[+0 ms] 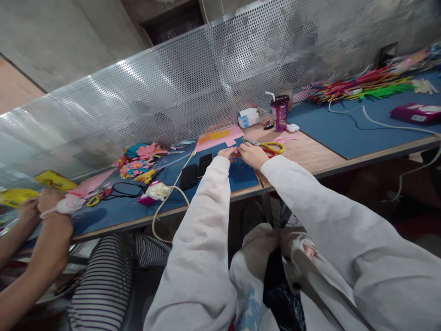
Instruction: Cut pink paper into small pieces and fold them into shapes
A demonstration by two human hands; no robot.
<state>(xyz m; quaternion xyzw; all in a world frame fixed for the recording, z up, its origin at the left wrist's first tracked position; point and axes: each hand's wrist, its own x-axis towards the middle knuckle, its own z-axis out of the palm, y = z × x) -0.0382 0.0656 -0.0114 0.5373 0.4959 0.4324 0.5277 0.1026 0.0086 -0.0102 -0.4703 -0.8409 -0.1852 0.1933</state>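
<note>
My left hand (227, 154) and my right hand (254, 155) meet over the blue mat (241, 177) near the table's front edge. Between their fingertips is a small pink piece (236, 150), and both hands are closed on it. It looks like paper, though the fingers cover most of it. Just beyond my right hand lie scissors with yellow handles (275, 147), partly hidden by that hand. Behind my hands are pink paper sheets (220, 136) with an orange strip (214, 135) on top. Two dark phones (189, 176) (205, 164) rest left of my left hand.
A purple drink cup (280, 114) with a straw and a tissue pack (248, 118) stand at the back. Paper flowers (138, 163) and a yellow glue gun (145, 176) lie left. A co-worker's hands (48, 202) are at far left. Colourful craft stems (365, 85) lie right.
</note>
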